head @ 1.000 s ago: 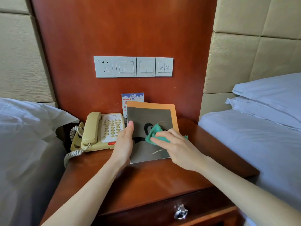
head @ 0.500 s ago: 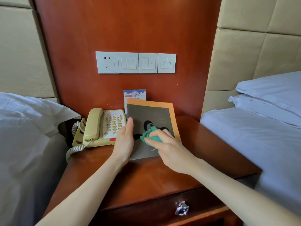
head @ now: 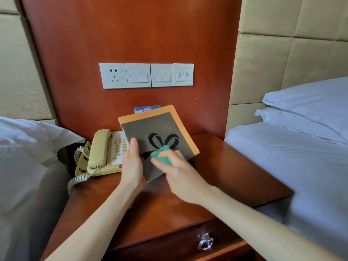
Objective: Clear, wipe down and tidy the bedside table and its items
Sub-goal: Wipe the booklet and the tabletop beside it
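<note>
Mid-task, my read: item wipe in progress, bench top itself not visibly done yet. Left hand (head: 131, 164) grips the left edge of the folder (head: 156, 132), tilted up off the bench (head: 235, 176); right hand (head: 180, 172) is curled round a green cloth (head: 162, 156) pressed on the folder's grey face. Phone (head: 105, 153) sits at back left, a card (head: 146, 109) stands behind the folder against the wood panel. Likely left: phone, card, bench top, putting things back. Bench is glossy red-brown wood, drawer pull (head: 205, 242) in front. Beds either side, switch plates (head: 146, 75) above.
</note>
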A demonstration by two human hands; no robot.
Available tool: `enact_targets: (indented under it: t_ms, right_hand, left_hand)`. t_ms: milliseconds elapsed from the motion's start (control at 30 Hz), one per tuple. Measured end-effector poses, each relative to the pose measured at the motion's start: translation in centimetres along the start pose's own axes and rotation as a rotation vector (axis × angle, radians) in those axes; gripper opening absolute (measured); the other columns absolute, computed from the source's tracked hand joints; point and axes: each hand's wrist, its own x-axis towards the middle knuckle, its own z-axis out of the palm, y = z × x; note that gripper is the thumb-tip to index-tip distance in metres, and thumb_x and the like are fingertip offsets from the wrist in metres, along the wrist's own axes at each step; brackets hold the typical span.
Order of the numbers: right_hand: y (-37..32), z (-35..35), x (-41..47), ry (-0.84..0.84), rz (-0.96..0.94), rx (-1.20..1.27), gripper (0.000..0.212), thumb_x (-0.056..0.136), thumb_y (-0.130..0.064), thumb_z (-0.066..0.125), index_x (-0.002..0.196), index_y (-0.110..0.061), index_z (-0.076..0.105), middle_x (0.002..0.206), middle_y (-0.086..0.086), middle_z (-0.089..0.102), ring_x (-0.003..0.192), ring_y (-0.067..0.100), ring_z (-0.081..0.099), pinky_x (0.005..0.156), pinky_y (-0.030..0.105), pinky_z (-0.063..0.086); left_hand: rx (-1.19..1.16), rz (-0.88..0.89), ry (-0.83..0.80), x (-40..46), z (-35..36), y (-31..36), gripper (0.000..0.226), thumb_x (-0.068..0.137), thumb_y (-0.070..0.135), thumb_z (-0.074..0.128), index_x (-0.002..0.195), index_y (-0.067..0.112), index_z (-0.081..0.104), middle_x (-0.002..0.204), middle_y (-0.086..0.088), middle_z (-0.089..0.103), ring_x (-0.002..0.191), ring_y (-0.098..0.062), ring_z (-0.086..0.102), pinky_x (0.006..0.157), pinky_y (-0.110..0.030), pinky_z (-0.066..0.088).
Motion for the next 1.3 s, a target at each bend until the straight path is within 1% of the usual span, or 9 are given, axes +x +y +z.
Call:
enact_targets:
  t_ms: [100, 267, 400, 500, 733, 867, 1000, 1133, 1300]
  right_hand:
    - [-1.2, 0.2, -0.4, -0.075, -0.177, -0.075, 0.04, 0.088, 0.006, 0.049, 0.126, -0.003, 0.057, 0.126, 0.016, 0.053, 0.103, 0.029, 0.047, 0.092, 0.037, 0.044]
    - [1.0, -1.1, -0.7, 0.0, -0.103, -0.2, 0.047, 0.081, 0.011, 0.055, 0.125, -0.004, 0.06, 0.12, 0.013, 0.059, 0.096, 0.031, 0.054, 0.086, 0.038, 0.049]
    - [3.8, -2.3, -0.7, 0.105, 0.132, -0.179, 0.053, 0.079, 0.016, 0.056, 0.129, -0.003, 0.057, 0.123, 0.015, 0.055, 0.103, 0.031, 0.05, 0.082, 0.04, 0.053]
    - [5.0, -2.6, -0.2, 0.136, 0.298, -0.125, 0.053, 0.086, 0.01, 0.055, 0.136, -0.005, 0.049, 0.131, 0.013, 0.048, 0.112, 0.024, 0.044, 0.09, 0.04, 0.052]
    - [0.2, 0.1, -0.6, 0.019, -0.069, -0.152, 0.049, 0.085, 0.005, 0.046, 0.133, -0.004, 0.05, 0.126, 0.013, 0.047, 0.102, 0.028, 0.046, 0.083, 0.034, 0.047]
    - [3.2, -1.5, 0.1, 0.105, 0.1, -0.189, 0.052, 0.082, 0.012, 0.05, 0.132, -0.002, 0.053, 0.125, 0.017, 0.053, 0.102, 0.032, 0.05, 0.078, 0.039, 0.052]
    - [5.6, -3.2, 0.0, 0.12, 0.288, -0.206, 0.056, 0.083, 0.011, 0.057, 0.137, -0.003, 0.047, 0.13, 0.015, 0.049, 0.11, 0.026, 0.045, 0.086, 0.041, 0.055]
    - [3.2, -2.5, -0.1, 0.078, 0.087, -0.243, 0.056, 0.077, 0.013, 0.057, 0.13, -0.004, 0.054, 0.123, 0.014, 0.053, 0.104, 0.026, 0.044, 0.079, 0.037, 0.052]
    - [-0.1, -0.4, -0.8, -0.091, -0.192, -0.229, 0.047, 0.083, 0.004, 0.056, 0.13, -0.007, 0.055, 0.13, 0.01, 0.055, 0.103, 0.026, 0.051, 0.091, 0.033, 0.049]
  left_hand:
    - [-0.097, -0.012, 0.005, -0.1, -0.1, 0.5, 0.04, 0.101, 0.047, 0.035, 0.112, 0.021, 0.064, 0.106, -0.005, 0.074, 0.097, -0.022, 0.071, 0.072, -0.034, 0.058]
    - [-0.144, -0.046, -0.055, 0.0, 0.2, 0.8, 0.046, 0.102, 0.047, 0.031, 0.125, 0.017, 0.058, 0.115, -0.007, 0.071, 0.104, -0.024, 0.069, 0.083, -0.041, 0.057]
    - [-0.099, -0.008, -0.044, 0.6, 0.0, 0.3, 0.036, 0.103, 0.042, 0.031, 0.115, 0.025, 0.061, 0.103, 0.004, 0.075, 0.091, -0.012, 0.071, 0.07, -0.028, 0.058]
    - [-0.053, 0.015, -0.028, 0.7, 0.1, 0.0, 0.032, 0.103, 0.04, 0.033, 0.107, 0.028, 0.062, 0.096, 0.008, 0.076, 0.087, -0.009, 0.071, 0.075, -0.032, 0.055]
    - [-0.228, -0.073, -0.035, 0.5, -0.5, 0.3, 0.039, 0.104, 0.041, 0.03, 0.116, 0.02, 0.06, 0.108, -0.003, 0.074, 0.098, -0.02, 0.071, 0.081, -0.038, 0.056]
    - [-0.269, -0.149, -0.038, 0.4, -0.6, 0.6, 0.04, 0.104, 0.043, 0.03, 0.117, 0.021, 0.061, 0.105, 0.0, 0.075, 0.091, -0.015, 0.072, 0.066, -0.03, 0.06]
    - [-0.221, -0.182, -0.034, 0.2, 0.1, 0.4, 0.038, 0.103, 0.043, 0.032, 0.124, 0.023, 0.057, 0.116, -0.004, 0.071, 0.104, -0.022, 0.067, 0.093, -0.048, 0.052]
    - [-0.303, -0.25, -0.114, 0.1, 0.6, 0.0, 0.044, 0.102, 0.047, 0.031, 0.126, 0.022, 0.057, 0.118, -0.005, 0.07, 0.104, -0.02, 0.069, 0.092, -0.045, 0.052]
    - [-0.472, -0.366, -0.128, 0.0, -0.4, 0.6, 0.05, 0.1, 0.051, 0.032, 0.122, 0.015, 0.059, 0.116, -0.012, 0.07, 0.106, -0.028, 0.068, 0.089, -0.044, 0.053]
